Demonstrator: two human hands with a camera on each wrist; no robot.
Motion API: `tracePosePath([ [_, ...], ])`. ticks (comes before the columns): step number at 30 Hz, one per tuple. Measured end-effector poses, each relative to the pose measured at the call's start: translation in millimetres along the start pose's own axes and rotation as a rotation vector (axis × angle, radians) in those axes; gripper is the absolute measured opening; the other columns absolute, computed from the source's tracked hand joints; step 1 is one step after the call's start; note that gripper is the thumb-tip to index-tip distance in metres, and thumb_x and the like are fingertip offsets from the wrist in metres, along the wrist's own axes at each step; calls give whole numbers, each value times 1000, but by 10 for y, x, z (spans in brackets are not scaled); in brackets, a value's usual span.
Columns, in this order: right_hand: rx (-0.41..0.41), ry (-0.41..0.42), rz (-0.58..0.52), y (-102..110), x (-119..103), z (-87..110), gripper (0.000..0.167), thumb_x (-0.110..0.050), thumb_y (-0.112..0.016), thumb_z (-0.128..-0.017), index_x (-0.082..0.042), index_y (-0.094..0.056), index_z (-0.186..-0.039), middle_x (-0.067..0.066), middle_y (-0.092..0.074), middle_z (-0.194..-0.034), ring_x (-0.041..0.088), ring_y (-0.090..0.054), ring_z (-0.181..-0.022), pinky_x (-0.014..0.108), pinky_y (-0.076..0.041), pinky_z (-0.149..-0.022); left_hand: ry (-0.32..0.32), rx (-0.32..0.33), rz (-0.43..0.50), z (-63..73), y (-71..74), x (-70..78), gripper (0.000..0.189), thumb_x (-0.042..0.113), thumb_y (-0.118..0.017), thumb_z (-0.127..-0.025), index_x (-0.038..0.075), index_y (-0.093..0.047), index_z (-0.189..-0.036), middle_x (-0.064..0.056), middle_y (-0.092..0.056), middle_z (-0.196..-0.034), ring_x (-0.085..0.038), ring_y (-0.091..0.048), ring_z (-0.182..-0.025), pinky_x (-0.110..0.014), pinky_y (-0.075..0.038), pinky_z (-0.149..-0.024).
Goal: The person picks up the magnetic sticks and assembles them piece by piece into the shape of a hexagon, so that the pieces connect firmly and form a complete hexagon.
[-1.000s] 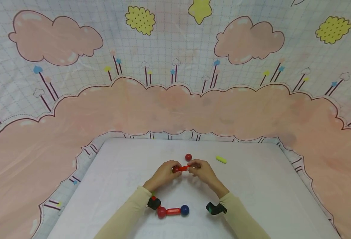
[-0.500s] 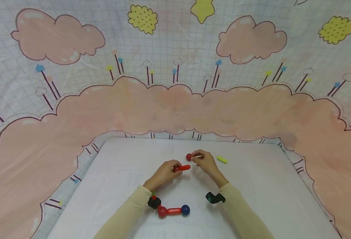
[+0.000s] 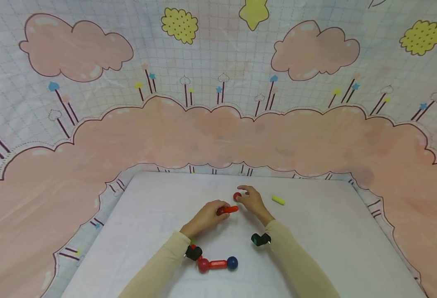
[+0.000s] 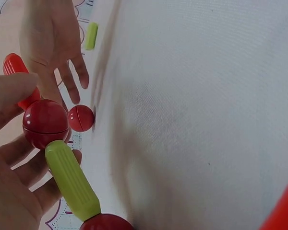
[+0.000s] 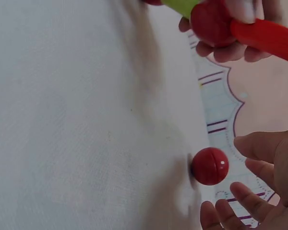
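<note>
My left hand (image 3: pixel 206 216) grips a chain of toy balls and rods, thumb across the red rod (image 4: pixel 14 67) where it meets a red ball (image 4: pixel 45 123). A yellow-green rod (image 4: pixel 72 179) runs from that ball to another red ball (image 4: pixel 107 223). The free end of the red rod points toward my right hand (image 3: pixel 253 202). That hand reaches around a loose red ball (image 5: pixel 210 166) on the table, fingers spread and apart from it in the right wrist view.
Nearer me lie a red ball (image 3: pixel 203 265), a red rod (image 3: pixel 217 264) and a blue ball (image 3: pixel 232 263), joined in a row. A loose yellow-green rod (image 3: pixel 278 200) rests right of my right hand on the white table (image 3: pixel 315 240). A patterned cloth (image 3: pixel 218 136) hangs behind.
My right hand has let go of the red rod and moved up and away to the loose red ball, its fingers spreading. The left hand keeps its hold, nearly still.
</note>
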State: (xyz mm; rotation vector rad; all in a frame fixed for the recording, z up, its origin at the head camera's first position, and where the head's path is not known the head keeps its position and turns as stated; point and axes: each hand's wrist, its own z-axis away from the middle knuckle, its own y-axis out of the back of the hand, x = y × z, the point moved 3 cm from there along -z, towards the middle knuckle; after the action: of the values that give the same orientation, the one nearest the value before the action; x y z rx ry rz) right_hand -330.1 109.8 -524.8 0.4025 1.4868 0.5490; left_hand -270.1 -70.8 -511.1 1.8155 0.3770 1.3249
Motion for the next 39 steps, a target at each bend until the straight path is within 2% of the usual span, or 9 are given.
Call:
tracePosePath([
  [8,-7,4,35,-45,20,-35,44,-17,-71,-90,-13,-58,-132,14,-59,-134,33,-55,-120,47,-48,-101,-28,5,-31,-8,-3,30,28,25,-70,-92,17,-66,-118,2,-67,-102,-11,-54,-86,-25,-48,-80],
  [17,-10,-8,8,-24,66,-10,34,-12,-69,-90,-8,-63,-123,14,-64,-122,30,-58,-110,44,-50,-99,-25,1,-10,-20,-23,28,26,26,-69,-92,17,-67,-117,2,-66,-102,-11,-54,-85,-25,-46,-78],
  [29,15,-12,1,70,67,78,35,-17,-71,-90,-13,-63,-123,12,-64,-124,28,-60,-109,42,-54,-94,-16,12,-5,-15,-6,41,28,24,-70,-92,16,-67,-118,3,-66,-98,-12,-53,-85,-25,-46,-78],
  [39,35,69,-27,168,-10,242,34,-17,-71,-90,-14,-64,-123,11,-66,-123,27,-61,-112,41,-55,-91,-11,11,-1,-1,-1,22,27,24,-70,-91,15,-67,-117,2,-67,-99,-12,-53,-85,-27,-46,-79],
])
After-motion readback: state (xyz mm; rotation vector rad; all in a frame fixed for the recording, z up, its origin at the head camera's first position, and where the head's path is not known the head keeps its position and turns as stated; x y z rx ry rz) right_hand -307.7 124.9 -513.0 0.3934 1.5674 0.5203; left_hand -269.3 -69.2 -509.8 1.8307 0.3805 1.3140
